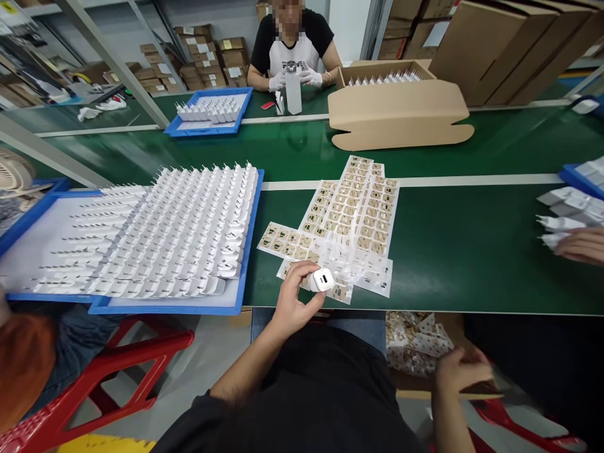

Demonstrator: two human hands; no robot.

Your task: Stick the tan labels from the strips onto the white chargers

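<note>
My left hand (295,301) is closed around a small white charger plug (321,279), held at the near edge of the green table, its port facing me. Just beyond it lie several label sheets (353,214) with small brown stickers, fanned out on the table. My right hand (460,371) is lowered below the table edge on the right, its fingers curled on the rim of a cardboard box (467,390) that holds peeled sticker scraps (415,346). To the left, a blue tray (248,251) holds rows of white chargers (179,226).
Across the table a person in white gloves handles a white item (293,91), beside a second blue tray (210,113) and a long cardboard box (401,113) of chargers. Another person's hand (582,245) rests by white chargers at the right edge. A red stool (117,371) stands lower left.
</note>
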